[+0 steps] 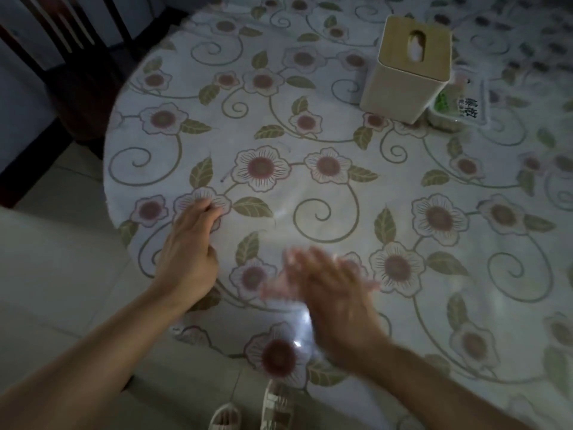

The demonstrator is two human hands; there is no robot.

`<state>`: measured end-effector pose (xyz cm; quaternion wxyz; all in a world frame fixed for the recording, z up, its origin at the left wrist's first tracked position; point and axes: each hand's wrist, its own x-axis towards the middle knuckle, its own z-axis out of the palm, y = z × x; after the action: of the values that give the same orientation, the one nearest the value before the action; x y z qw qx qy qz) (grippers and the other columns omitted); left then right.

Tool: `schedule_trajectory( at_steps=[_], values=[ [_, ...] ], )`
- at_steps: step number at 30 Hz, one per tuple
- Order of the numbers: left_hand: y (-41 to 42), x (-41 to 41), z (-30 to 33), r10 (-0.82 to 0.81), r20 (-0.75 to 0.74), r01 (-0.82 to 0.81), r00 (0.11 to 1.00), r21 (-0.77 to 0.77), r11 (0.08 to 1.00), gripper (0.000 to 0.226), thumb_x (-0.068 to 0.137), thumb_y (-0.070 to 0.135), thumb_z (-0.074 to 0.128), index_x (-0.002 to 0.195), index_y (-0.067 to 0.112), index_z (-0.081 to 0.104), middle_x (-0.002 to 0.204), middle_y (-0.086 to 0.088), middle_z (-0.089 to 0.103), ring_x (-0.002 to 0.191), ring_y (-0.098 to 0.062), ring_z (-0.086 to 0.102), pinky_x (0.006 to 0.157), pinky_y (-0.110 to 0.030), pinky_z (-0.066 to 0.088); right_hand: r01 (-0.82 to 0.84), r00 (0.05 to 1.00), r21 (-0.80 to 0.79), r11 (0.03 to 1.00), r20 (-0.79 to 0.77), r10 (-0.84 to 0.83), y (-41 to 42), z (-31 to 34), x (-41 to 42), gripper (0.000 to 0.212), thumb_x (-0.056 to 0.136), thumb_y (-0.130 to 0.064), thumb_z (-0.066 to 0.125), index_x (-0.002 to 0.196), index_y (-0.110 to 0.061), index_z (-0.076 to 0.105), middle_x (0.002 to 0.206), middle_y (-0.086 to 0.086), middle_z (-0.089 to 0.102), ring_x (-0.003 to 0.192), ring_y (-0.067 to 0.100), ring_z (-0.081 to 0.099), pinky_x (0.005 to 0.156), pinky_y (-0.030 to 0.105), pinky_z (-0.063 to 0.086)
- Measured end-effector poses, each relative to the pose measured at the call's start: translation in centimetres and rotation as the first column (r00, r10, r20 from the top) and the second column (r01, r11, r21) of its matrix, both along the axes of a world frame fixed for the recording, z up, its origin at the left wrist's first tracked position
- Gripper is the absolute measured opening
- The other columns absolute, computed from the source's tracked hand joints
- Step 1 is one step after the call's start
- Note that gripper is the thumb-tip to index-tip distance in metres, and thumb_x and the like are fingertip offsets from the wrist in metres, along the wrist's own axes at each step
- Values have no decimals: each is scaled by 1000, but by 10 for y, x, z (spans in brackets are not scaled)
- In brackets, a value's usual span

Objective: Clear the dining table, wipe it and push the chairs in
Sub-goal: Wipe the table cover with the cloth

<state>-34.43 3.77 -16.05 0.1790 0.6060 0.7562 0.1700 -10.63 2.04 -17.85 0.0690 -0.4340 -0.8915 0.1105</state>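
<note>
The round dining table (310, 187) wears a white cloth printed with pink flowers and green leaves. My left hand (189, 252) rests on it near the left edge, its fingers curled under with nothing visible in them. My right hand (335, 302) lies flat and low over the near part of the table, smeared by motion. A pale pink blur shows at both sides of that hand; I cannot tell whether it is a cloth or the hand's own blur. A dark wooden chair (65, 63) stands at the far left, apart from the table's edge.
A beige tissue box (406, 69) with a slot in its lid stands upright at the back of the table. A small clear packet (455, 110) with green contents and a printed label lies against its right side. Pale floor tiles (62, 259) and my sandalled feet (276, 408) show below.
</note>
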Motion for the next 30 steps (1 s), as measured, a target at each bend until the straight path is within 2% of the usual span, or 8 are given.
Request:
schedule_trajectory(
  at_steps=[4, 6, 10, 13, 18, 20, 25, 30],
  values=[
    [-14, -6, 3, -21, 44, 20, 999, 32, 999, 54, 83, -12, 48, 133, 9, 49, 151, -2, 31, 140, -19, 25, 113, -33, 22, -207, 977, -50, 977, -70, 203, 11, 0, 16, 68, 79, -2, 50, 142, -27, 37, 149, -4, 37, 140, 17, 31, 110, 46, 33],
    [-22, -16, 2, -15, 55, 12, 998, 40, 999, 54, 79, -14, 49, 129, 8, 53, 147, -7, 37, 137, -24, 30, 110, -32, 23, -42, 999, -18, 999, -23, 41, 56, 4, 17, 62, 85, -11, 46, 142, -32, 33, 149, 0, 37, 139, 20, 33, 107, 49, 36],
    [-35, -36, 0, 52, 104, -60, 993, 68, 996, 54, 78, -13, 46, 129, 7, 50, 142, -7, 42, 131, -24, 37, 102, -29, 29, 373, 927, -68, 925, -19, -375, 71, 9, -42, 58, 95, -22, 32, 150, -27, 13, 159, -4, 9, 145, 20, 13, 117, 39, 13],
    [-45, -42, 4, 120, 156, -130, 980, 54, 990, 54, 85, -6, 45, 134, 17, 44, 141, -1, 44, 126, -21, 42, 95, -27, 34, 91, 991, -13, 996, -95, -91, -5, 7, -94, 72, 83, 0, 52, 144, -27, 23, 155, -2, 23, 142, 22, 23, 113, 43, 25],
    [-53, -59, 9, 136, 254, -153, 957, 46, 987, 55, 85, -8, 44, 134, 16, 43, 137, -4, 50, 122, -23, 49, 98, -31, 38, -367, 930, -71, 928, -30, 365, -24, 4, -82, 63, 89, -11, 44, 148, -26, 27, 156, -7, 22, 145, 18, 20, 114, 42, 22],
    [-54, -66, 9, 111, 272, -140, 956, 89, 986, 54, 81, -10, 44, 130, 13, 47, 132, -6, 53, 119, -25, 51, 95, -34, 41, -274, 960, -31, 961, 61, 275, 21, 4, -88, 74, 82, -4, 40, 150, -24, 19, 158, -4, 14, 146, 18, 12, 116, 46, 24],
    [-56, -77, 4, 190, 332, -236, 924, 103, 966, 59, 80, -8, 41, 133, 19, 43, 134, 2, 51, 124, -18, 45, 104, -37, 38, 218, 975, -90, 972, 51, -214, 99, 9, -157, 50, 103, -27, 22, 151, -22, 11, 160, -6, 1, 147, 16, 1, 119, 38, 4],
    [-60, -79, 0, 182, 416, -275, 891, 177, 945, 55, 81, -11, 40, 131, 12, 39, 123, 6, 49, 116, -13, 50, 91, -27, 39, -145, 989, 7, 989, -34, 145, 26, 5, -193, 58, 93, -17, 42, 148, -21, 25, 157, -1, 22, 145, 21, 17, 116, 44, 15]
  ],
)
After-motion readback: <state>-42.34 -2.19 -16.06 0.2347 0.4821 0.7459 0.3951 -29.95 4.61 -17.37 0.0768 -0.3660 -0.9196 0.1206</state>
